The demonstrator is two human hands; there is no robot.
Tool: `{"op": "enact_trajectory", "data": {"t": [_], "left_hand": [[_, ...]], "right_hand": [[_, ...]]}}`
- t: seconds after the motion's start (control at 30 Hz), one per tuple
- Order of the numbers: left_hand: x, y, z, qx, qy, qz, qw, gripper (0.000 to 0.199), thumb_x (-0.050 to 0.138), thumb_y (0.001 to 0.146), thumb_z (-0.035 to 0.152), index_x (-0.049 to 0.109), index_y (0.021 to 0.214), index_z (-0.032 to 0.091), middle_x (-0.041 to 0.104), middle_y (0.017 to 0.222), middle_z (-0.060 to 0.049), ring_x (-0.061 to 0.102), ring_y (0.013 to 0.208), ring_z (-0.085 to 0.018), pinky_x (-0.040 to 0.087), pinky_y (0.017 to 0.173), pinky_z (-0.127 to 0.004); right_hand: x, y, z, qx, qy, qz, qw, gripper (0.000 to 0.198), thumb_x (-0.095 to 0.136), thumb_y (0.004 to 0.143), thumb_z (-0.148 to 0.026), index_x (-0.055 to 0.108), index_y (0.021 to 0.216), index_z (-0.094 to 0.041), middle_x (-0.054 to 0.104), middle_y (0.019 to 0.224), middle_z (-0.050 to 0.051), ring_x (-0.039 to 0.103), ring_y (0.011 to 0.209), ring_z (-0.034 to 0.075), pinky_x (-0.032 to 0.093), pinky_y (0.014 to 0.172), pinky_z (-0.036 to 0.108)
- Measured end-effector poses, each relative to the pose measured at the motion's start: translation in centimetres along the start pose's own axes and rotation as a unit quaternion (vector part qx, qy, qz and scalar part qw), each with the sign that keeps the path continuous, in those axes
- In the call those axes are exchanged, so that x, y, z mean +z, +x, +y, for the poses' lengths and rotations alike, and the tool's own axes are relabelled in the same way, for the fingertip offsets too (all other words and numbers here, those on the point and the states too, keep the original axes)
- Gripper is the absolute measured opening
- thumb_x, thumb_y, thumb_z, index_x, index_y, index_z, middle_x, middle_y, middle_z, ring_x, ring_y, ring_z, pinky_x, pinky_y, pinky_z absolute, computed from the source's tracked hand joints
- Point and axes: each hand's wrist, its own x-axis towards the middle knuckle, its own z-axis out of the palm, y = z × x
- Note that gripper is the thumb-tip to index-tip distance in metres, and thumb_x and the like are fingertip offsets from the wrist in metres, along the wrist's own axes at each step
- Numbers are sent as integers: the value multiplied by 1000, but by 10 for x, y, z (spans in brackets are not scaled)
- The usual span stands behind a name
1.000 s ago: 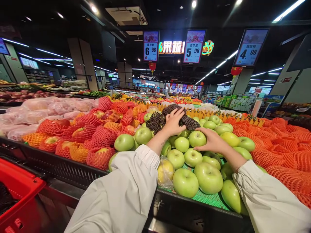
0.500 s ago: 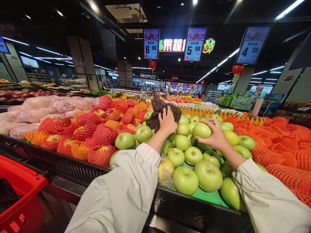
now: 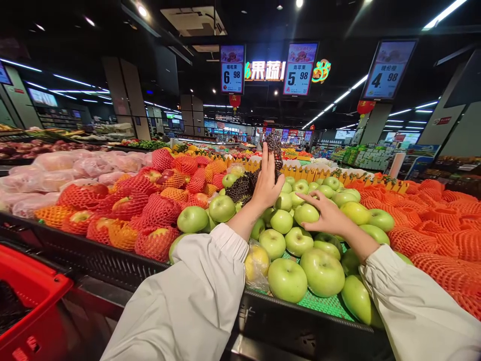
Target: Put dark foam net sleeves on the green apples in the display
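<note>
My left hand (image 3: 267, 183) reaches over the heap with straight fingers pointing up, against a piece of dark foam netting (image 3: 275, 146) that stands upright past the fingertips. More of this netting (image 3: 240, 187) lies to the left of that hand; its contact with the palm is hidden. My right hand (image 3: 326, 214) is around a green apple (image 3: 306, 214) on the pile, thumb low and index finger stretched above it. The fingers are apart, with a gap between the index finger and the apple. Other green apples (image 3: 287, 280) surround both hands.
A bagged yellow fruit (image 3: 257, 260) sits near the front of the black crate (image 3: 300, 316). Fruits in red and orange nets (image 3: 158, 240) lie left, with pink bagged fruit (image 3: 60, 160) beyond. Orange-netted fruit (image 3: 432, 225) fills the right. A red basket (image 3: 33, 301) stands low left.
The apple at my right hand is lower and farther away, resting among the others, and the fingers have loosened. My left fingers have straightened upward, and part of the dark netting now stands up.
</note>
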Motion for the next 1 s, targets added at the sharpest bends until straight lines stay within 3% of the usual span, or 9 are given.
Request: {"op": "enact_trajectory", "data": {"t": [0.17, 0.23, 0.33, 0.43, 0.53, 0.7, 0.8, 0.9, 1.0], "left_hand": [[1, 1, -4, -26, -47, 56, 997, 56, 60, 92, 36, 47, 143, 18, 41, 155, -14, 45, 141, -24, 40, 111, -32], [0, 0, -4, -44, -47, 75, 995, 44, 65, 89, 39, 61, 126, 15, 59, 136, -13, 59, 122, -22, 45, 104, -31], [-4, 0, 0, -109, -32, 64, 992, 36, 55, 95, 49, 70, 101, 17, 71, 109, -8, 65, 100, -20, 48, 91, -31], [-5, 1, 3, -206, 9, 19, 978, 54, 43, 97, 62, 70, 90, 16, 72, 102, -12, 66, 99, -25, 48, 88, -35], [-3, 1, 1, -244, 71, -7, 967, 60, 57, 86, 68, 69, 103, 12, 69, 113, -19, 63, 109, -33, 47, 94, -41], [4, 0, -10, -196, 116, -8, 974, 32, 64, 86, 28, 67, 112, 10, 63, 125, -17, 58, 120, -31, 44, 107, -42], [2, 0, -9, -149, 97, 88, 980, 15, 61, 89, 23, 71, 95, 13, 54, 134, -16, 50, 128, -29, 39, 113, -41], [-4, 1, -3, -119, 74, 222, 965, 13, 60, 90, 22, 70, 94, 14, 49, 128, -15, 50, 121, -25, 42, 109, -39], [-9, 3, 3, -115, 34, 269, 956, 13, 57, 92, 23, 66, 93, 15, 51, 111, -13, 54, 110, -22, 45, 102, -36]], "right_hand": [[-2, -2, -4, 5, -6, 68, 998, 39, 77, 71, -47, 66, 101, -24, 52, 122, 9, 60, 109, 31, 49, 97, 47], [-2, -1, -4, -3, 17, 86, 996, 38, 76, 73, -50, 63, 97, -23, 52, 130, 10, 58, 116, 32, 49, 98, 46], [-1, 0, -2, -3, 52, 57, 997, 45, 76, 73, -50, 60, 105, -23, 53, 135, 10, 56, 121, 32, 48, 101, 46], [1, 1, 3, 11, 88, 18, 996, 70, 76, 73, -51, 49, 131, -23, 59, 133, 12, 58, 122, 32, 46, 106, 49], [3, 1, 7, 24, 84, 4, 996, 84, 75, 73, -54, 43, 143, -20, 56, 141, 15, 54, 129, 34, 43, 110, 51], [3, 1, 8, 19, 57, -18, 998, 79, 74, 74, -61, 53, 136, -18, 59, 135, 16, 57, 123, 35, 45, 106, 53], [3, 0, 6, 18, 52, -19, 998, 85, 74, 72, -64, 50, 139, -17, 57, 136, 17, 56, 125, 35, 45, 107, 52], [3, 0, 6, 12, 50, -14, 999, 89, 75, 71, -66, 48, 142, -19, 55, 138, 17, 54, 127, 35, 44, 107, 53], [3, -1, 6, 11, 56, -11, 998, 92, 76, 70, -66, 47, 144, -20, 54, 140, 17, 52, 129, 35, 42, 109, 54]]}}
